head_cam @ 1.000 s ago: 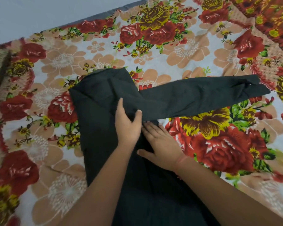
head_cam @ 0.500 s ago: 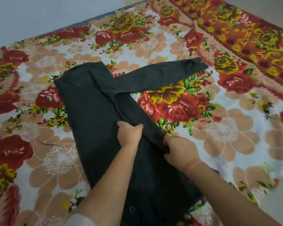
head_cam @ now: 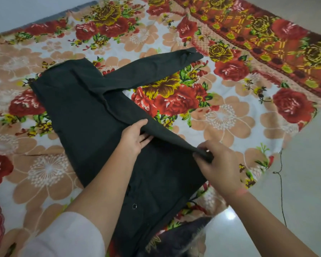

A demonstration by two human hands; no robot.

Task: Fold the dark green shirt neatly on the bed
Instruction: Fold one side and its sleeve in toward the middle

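Note:
The dark green shirt [head_cam: 85, 112] lies spread on the flowered bedsheet [head_cam: 44, 169], its body running from the far left toward me. One long sleeve [head_cam: 152, 71] stretches out to the right. My left hand [head_cam: 135, 138] pinches the shirt's right side edge near the middle. My right hand [head_cam: 215, 164] grips the same edge nearer to me, and the fabric between the two hands is lifted into a taut ridge. A metal snap button [head_cam: 134, 206] shows on the lower front.
The bed's right edge drops to a pale tiled floor [head_cam: 295, 182], where a thin dark cord [head_cam: 282, 191] lies. A red and yellow patterned border [head_cam: 267, 34] runs along the sheet at the far right. A dark cloth [head_cam: 174, 242] sits at the bed's near corner.
Both hands went from lying flat on the shirt near the sleeve to gripping its right side edge. They have moved apart and lifted that edge. The view has swung right.

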